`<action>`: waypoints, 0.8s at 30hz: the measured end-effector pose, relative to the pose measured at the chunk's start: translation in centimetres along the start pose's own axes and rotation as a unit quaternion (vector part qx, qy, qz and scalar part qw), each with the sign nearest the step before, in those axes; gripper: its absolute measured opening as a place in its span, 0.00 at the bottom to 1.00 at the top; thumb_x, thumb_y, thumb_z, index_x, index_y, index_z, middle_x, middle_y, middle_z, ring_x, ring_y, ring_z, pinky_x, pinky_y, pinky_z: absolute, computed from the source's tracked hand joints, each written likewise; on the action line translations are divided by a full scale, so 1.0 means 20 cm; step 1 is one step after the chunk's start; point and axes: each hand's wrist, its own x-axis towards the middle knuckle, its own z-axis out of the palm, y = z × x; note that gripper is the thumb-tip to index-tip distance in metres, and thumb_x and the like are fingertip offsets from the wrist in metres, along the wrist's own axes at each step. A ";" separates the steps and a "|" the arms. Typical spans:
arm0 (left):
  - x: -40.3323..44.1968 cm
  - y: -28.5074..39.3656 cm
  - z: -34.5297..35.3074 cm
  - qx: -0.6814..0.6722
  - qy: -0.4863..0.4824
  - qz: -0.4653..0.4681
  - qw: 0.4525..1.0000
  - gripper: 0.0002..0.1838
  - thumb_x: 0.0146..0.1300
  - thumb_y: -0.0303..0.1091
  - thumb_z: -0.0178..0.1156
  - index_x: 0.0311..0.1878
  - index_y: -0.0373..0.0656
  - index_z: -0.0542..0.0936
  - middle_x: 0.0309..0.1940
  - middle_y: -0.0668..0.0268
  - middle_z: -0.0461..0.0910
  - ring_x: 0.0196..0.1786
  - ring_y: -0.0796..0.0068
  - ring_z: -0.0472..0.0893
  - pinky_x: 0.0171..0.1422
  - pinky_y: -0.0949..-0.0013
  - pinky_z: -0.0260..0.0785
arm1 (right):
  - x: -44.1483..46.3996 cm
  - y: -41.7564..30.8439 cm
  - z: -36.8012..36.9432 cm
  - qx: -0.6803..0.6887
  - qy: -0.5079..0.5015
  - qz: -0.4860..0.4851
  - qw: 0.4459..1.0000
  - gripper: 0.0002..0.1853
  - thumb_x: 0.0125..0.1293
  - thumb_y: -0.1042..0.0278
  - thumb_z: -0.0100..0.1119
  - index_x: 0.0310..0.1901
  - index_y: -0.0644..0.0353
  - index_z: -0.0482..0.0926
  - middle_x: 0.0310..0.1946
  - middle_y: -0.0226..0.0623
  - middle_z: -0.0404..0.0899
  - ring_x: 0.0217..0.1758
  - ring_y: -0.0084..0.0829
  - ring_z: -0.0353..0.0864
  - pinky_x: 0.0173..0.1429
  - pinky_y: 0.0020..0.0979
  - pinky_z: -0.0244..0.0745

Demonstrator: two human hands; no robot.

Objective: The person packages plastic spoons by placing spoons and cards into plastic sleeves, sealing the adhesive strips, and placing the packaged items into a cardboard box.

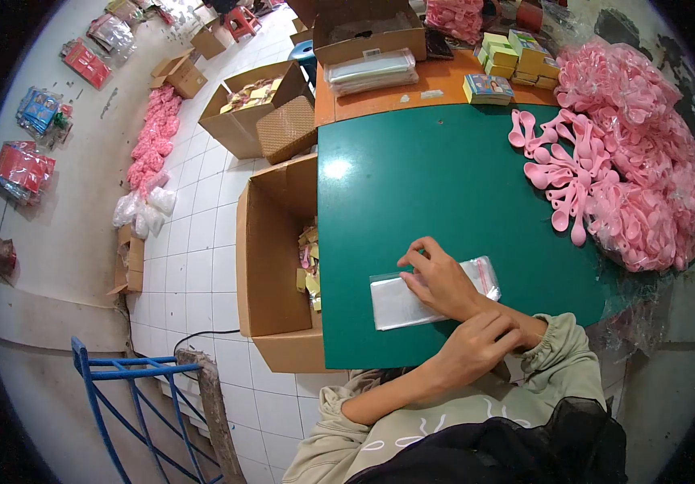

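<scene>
Head view: right hand point(409, 269) is curled over the clear plastic bags point(400, 307) on the near part of the green surface point(412, 194), can't tell if it's pinching one. Left hand point(484, 343) is bent against the right wrist, grip unclear. Pink spoons point(577, 165) sit far right.

So the top point(452, 411) is a pale, kinda sage green, and the fabric looks soft and pretty loose, with creases all over. White squiggly lines and loops point(412, 436) run across the front. The right sleeve point(565, 351) ends in a gathered, ruffly cuff point(555, 327), and the left sleeve point(339, 415) is bunched up around the forearm. There's also some black cloth point(501, 452) draped over the front, a bit see-through near one edge.
</scene>
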 end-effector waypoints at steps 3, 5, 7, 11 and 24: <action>0.02 0.01 0.01 0.046 0.015 0.013 0.999 0.13 0.47 0.32 0.59 0.38 0.40 0.78 0.36 0.64 0.74 0.38 0.67 0.75 0.38 0.67 0.69 | 0.00 -0.03 -0.02 -0.009 0.027 -0.005 1.000 0.09 0.59 0.72 0.60 0.41 0.64 0.76 0.45 0.43 0.68 0.36 0.34 0.77 0.41 0.33 0.75; 0.09 0.07 0.01 0.093 0.029 0.058 0.993 0.14 0.47 0.33 0.58 0.40 0.40 0.78 0.38 0.64 0.75 0.38 0.68 0.75 0.40 0.67 0.68 | 0.01 -0.04 -0.04 -0.028 0.037 -0.010 0.999 0.09 0.58 0.72 0.60 0.41 0.64 0.76 0.46 0.43 0.67 0.38 0.34 0.77 0.41 0.33 0.75; 0.07 0.06 0.08 0.131 -0.017 0.071 0.989 0.16 0.47 0.34 0.57 0.41 0.40 0.79 0.39 0.65 0.75 0.39 0.68 0.75 0.41 0.67 0.68 | 0.02 -0.05 -0.04 -0.019 0.034 -0.005 0.999 0.09 0.58 0.73 0.60 0.41 0.63 0.76 0.46 0.43 0.67 0.40 0.35 0.76 0.41 0.33 0.75; 0.00 0.02 0.10 0.030 -0.029 0.062 0.997 0.19 0.43 0.30 0.59 0.43 0.41 0.80 0.36 0.65 0.76 0.37 0.69 0.76 0.38 0.68 0.69 | 0.01 -0.02 -0.05 -0.007 0.037 -0.008 0.999 0.09 0.58 0.74 0.59 0.40 0.63 0.76 0.46 0.43 0.67 0.38 0.34 0.76 0.41 0.32 0.75; -0.02 -0.15 -0.32 -0.191 0.115 -0.357 0.907 0.06 0.56 0.25 0.63 0.38 0.39 0.84 0.32 0.63 0.83 0.32 0.79 0.81 0.37 0.75 0.74 | -0.13 -0.22 -0.57 0.137 -0.040 -0.029 0.989 0.15 0.52 0.76 0.66 0.44 0.60 0.80 0.37 0.38 0.76 0.33 0.30 0.80 0.35 0.26 0.75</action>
